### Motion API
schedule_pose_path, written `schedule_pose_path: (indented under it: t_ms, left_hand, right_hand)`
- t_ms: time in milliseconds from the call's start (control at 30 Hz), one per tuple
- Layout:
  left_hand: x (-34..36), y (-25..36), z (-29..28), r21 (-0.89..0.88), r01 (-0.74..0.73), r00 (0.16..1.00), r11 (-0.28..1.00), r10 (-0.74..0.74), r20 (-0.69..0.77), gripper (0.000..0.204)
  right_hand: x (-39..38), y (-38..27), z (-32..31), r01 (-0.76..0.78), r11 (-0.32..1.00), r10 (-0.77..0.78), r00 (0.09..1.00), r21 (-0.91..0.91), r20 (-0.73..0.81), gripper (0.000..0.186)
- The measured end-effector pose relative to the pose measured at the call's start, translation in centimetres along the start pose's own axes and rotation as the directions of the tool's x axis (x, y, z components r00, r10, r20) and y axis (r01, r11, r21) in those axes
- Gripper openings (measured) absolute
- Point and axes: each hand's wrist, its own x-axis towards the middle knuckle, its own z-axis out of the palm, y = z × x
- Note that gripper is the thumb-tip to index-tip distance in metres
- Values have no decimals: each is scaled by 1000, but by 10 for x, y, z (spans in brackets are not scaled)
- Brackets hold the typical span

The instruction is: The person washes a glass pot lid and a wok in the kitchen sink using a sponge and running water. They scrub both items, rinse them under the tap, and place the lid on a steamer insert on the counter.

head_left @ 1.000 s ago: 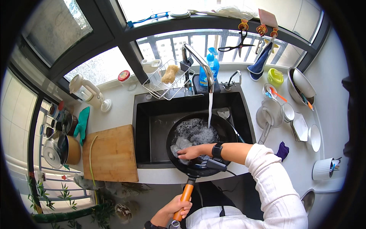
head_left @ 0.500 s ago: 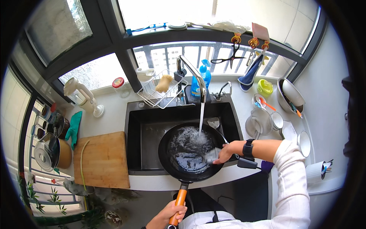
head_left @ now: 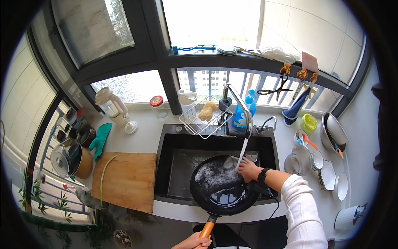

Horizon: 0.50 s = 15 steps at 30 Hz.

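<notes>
My left hand (head_left: 196,241) grips the orange handle (head_left: 207,229) of a black frying pan (head_left: 203,203), at the lower edge of the view. The pan rests tilted over the front of the dark sink (head_left: 176,159), with water and whitish suds inside. My right hand (head_left: 248,169) is at the pan's far right inner side, closed on a wet greyish cloth (head_left: 230,162) pressed against the pan. Water from the curved faucet (head_left: 244,108) runs down beside my fingers, partly blurring them.
A wooden cutting board (head_left: 126,180) lies left of the sink. Behind stand a wire rack (head_left: 203,124) with a sponge (head_left: 207,111) and a blue soap bottle (head_left: 240,114). Bowls (head_left: 340,186) and cups (head_left: 316,159) crowd the right counter. A black cord (head_left: 273,209) hangs over the front edge.
My right hand has moved with the cloth from the pan's near right side to its far side, under the stream. Suds have spread across the pan. The whole view has shifted.
</notes>
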Motion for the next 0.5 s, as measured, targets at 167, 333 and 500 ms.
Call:
schedule_pose_path:
  t_ms: [167,333,500]
  left_hand:
    - [-1,0,8,13,9,999,1000,-9,-37,16]
    - [1,-1,7,24,-10,1000,1000,10,-27,17]
    - [3,0,7,41,-28,1000,999,28,-2,16]
  right_hand:
    - [5,-22,5,137,945,-164,984,298,67,39]
    - [11,-34,-11,18,979,-40,994,201,105,49]
    - [11,-41,-24,-125,970,71,967,210,244,48]
